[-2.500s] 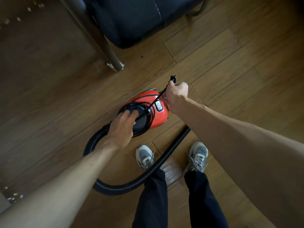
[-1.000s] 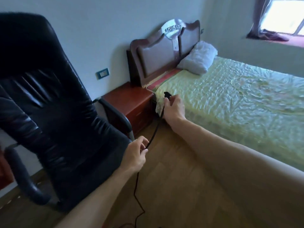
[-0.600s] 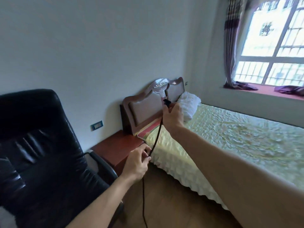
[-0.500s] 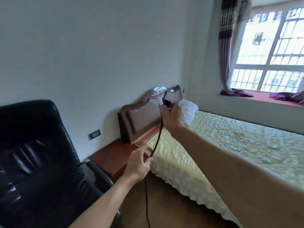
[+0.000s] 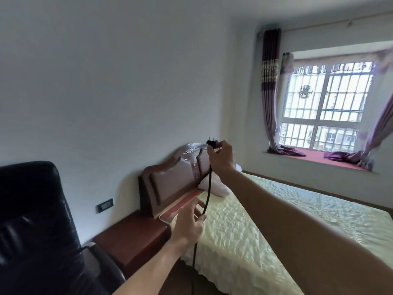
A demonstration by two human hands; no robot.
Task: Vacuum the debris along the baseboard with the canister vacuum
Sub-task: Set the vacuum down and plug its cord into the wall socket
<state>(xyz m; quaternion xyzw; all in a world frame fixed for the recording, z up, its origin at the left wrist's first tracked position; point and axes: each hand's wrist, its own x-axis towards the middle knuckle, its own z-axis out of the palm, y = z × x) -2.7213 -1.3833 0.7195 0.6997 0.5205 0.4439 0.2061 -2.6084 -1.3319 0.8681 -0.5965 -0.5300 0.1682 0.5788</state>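
The canister vacuum, the baseboard and the debris are out of view. My right hand (image 5: 221,156) is raised in front of the headboard and pinches the black plug (image 5: 211,142), its prongs pointing up. The black power cord (image 5: 208,192) hangs down from it, passes through my left hand (image 5: 190,222) lower down and drops out of the frame's bottom edge. My left hand's fingers are loosely curled round the cord and look blurred.
A wall socket (image 5: 104,205) sits on the grey wall left of the wooden headboard (image 5: 170,184). A red-brown nightstand (image 5: 131,237) stands below it, a black leather chair (image 5: 32,231) at the left, and the bed (image 5: 287,220) at the right under a window (image 5: 325,111).
The view has swung up from the floor and the vacuum to the room. My right hand has lifted the plug higher, and my left hand has loosened its pinch on the cord.
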